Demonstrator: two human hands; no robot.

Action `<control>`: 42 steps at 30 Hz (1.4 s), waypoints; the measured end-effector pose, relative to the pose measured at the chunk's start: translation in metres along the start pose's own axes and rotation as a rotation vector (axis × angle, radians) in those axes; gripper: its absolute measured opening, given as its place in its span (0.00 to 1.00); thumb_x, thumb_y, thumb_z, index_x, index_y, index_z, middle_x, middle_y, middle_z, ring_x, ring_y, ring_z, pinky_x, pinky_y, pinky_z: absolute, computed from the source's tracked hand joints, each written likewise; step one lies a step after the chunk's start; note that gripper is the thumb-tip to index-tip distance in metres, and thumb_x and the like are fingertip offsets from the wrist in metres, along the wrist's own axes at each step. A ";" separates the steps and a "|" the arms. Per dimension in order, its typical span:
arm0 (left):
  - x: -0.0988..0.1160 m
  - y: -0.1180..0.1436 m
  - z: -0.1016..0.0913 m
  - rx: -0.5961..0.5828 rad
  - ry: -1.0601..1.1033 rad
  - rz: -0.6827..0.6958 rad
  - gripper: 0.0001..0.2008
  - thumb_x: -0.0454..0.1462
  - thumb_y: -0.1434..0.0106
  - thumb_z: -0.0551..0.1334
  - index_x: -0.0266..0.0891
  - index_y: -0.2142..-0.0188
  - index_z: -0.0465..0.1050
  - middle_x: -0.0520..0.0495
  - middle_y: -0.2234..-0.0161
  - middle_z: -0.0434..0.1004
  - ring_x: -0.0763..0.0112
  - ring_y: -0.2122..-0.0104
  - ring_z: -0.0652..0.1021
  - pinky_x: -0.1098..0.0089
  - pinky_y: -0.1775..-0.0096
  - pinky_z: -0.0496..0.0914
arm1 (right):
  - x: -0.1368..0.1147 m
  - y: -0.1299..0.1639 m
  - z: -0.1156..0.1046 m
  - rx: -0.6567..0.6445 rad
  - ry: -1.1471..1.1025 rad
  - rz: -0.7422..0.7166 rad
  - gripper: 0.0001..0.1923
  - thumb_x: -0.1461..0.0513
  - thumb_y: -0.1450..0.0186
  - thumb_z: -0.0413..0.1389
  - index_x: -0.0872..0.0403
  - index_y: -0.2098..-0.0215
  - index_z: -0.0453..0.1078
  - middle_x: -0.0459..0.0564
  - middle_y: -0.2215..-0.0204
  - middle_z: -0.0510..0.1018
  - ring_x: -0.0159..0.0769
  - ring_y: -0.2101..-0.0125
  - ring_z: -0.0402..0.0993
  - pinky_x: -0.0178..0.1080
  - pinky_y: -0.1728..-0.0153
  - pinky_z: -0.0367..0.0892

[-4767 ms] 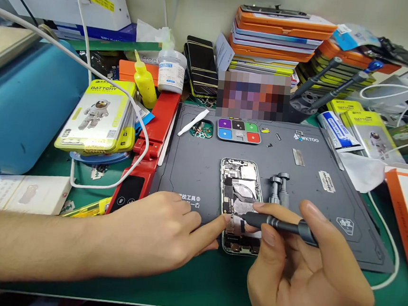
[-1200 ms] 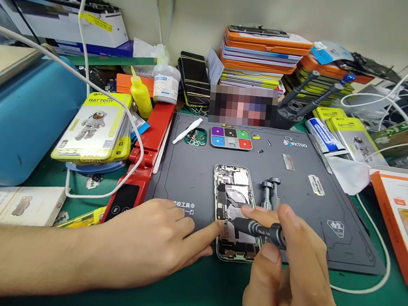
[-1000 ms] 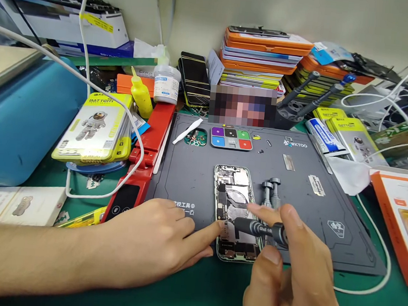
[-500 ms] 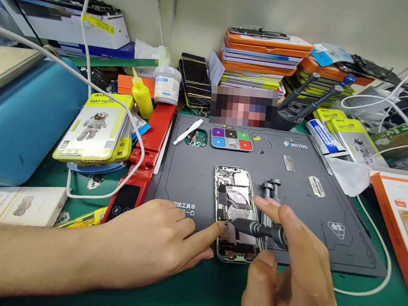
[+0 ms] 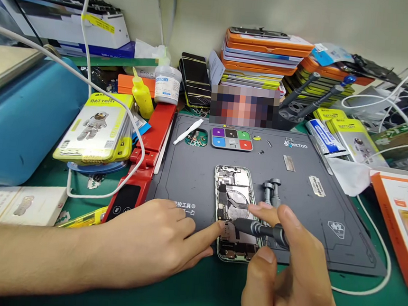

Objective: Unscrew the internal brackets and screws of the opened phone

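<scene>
An opened phone [image 5: 235,194] with its boards exposed lies on a grey work mat [image 5: 195,171]. My left hand [image 5: 153,241] rests on the mat's front edge, its index fingertip pressing the phone's left rim. My right hand [image 5: 288,284] grips a dark screwdriver [image 5: 259,229], its tip down inside the phone's lower half near my left fingertip. Two more screwdrivers [image 5: 271,190] lie on the mat just right of the phone.
A coloured screw tray [image 5: 231,138], a white pry tool [image 5: 190,130] and small metal parts lie at the mat's back. A red clamp [image 5: 147,153], yellow battery boxes [image 5: 95,127], a blue machine [image 5: 21,118], stacked boxes [image 5: 266,53], an orange box [image 5: 401,218] and white cables [image 5: 375,277] surround the mat.
Since the oldest frame the view has shifted and my right hand has drawn nearer over the phone. In the last second only my right fingers shift slightly on the screwdriver.
</scene>
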State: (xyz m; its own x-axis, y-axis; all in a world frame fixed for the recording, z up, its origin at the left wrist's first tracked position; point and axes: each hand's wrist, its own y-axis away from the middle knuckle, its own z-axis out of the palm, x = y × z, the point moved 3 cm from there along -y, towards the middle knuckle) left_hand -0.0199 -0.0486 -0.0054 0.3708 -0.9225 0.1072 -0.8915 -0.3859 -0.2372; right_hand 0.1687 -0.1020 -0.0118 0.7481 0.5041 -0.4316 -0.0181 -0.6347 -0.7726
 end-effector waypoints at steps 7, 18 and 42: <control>0.001 0.000 -0.001 -0.002 -0.010 0.001 0.19 0.38 0.15 0.47 0.31 0.34 0.66 0.54 0.72 0.76 0.60 0.76 0.78 0.56 0.76 0.69 | 0.001 0.000 0.001 -0.005 0.003 -0.053 0.45 0.81 0.40 0.57 0.55 0.26 0.64 0.53 0.40 0.81 0.44 0.47 0.83 0.51 0.46 0.80; 0.000 0.000 -0.001 -0.002 -0.018 0.003 0.20 0.40 0.15 0.46 0.31 0.34 0.65 0.54 0.72 0.76 0.60 0.76 0.78 0.57 0.76 0.68 | 0.000 -0.001 0.001 -0.009 -0.013 -0.038 0.45 0.81 0.39 0.57 0.56 0.25 0.62 0.55 0.39 0.80 0.44 0.45 0.82 0.51 0.45 0.80; 0.000 -0.002 0.000 0.000 -0.009 0.028 0.20 0.39 0.15 0.45 0.30 0.36 0.66 0.54 0.72 0.76 0.61 0.77 0.77 0.57 0.76 0.69 | 0.000 0.001 0.001 -0.015 0.018 0.004 0.44 0.79 0.36 0.57 0.52 0.24 0.60 0.55 0.39 0.80 0.44 0.48 0.83 0.50 0.49 0.84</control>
State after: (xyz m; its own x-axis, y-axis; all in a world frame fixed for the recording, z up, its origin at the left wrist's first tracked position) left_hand -0.0182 -0.0484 -0.0047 0.3475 -0.9332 0.0921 -0.9017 -0.3595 -0.2403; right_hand 0.1674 -0.1024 -0.0133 0.7595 0.4915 -0.4261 -0.0107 -0.6455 -0.7637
